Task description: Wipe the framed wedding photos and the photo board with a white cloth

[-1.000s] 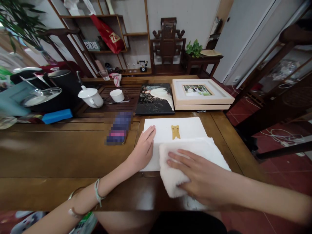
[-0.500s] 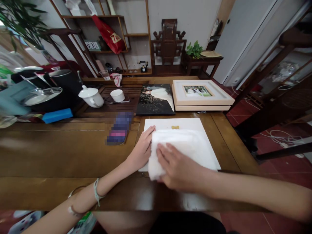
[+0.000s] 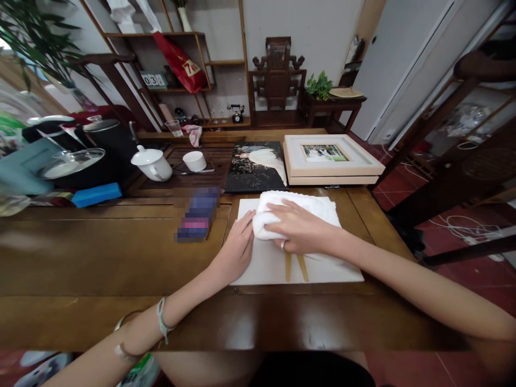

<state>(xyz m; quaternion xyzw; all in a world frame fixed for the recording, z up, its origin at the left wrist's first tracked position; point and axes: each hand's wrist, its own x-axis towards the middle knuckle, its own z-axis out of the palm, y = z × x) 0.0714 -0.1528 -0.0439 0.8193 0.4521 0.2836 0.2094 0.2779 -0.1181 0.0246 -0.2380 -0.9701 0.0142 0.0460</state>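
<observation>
A white board (image 3: 262, 263) with a gold design, partly covered, lies flat on the table in front of me. My left hand (image 3: 237, 244) rests on the board's left edge with its fingers stretched out, fingertips beside the towel. A folded white towel (image 3: 300, 201) lies over the far part of the board. My right hand (image 3: 296, 226) presses on this towel, its fingers curled over the near left part and a ring on one finger. Two gold strips (image 3: 302, 267) of the design show below the right hand; the rest is hidden.
Behind the board are a dark picture panel (image 3: 258, 166) and light wooden frames (image 3: 334, 180). A blurred-out dark blue object (image 3: 197, 215) lies to the left. Farther left stand a white lidded cup (image 3: 151, 164), a small white bowl (image 3: 194, 161) and a blue block (image 3: 97, 194).
My right hand has pushed the towel away from me, from the near part of the board to the far part, uncovering the gold strips. The left hand stays at the left edge.
</observation>
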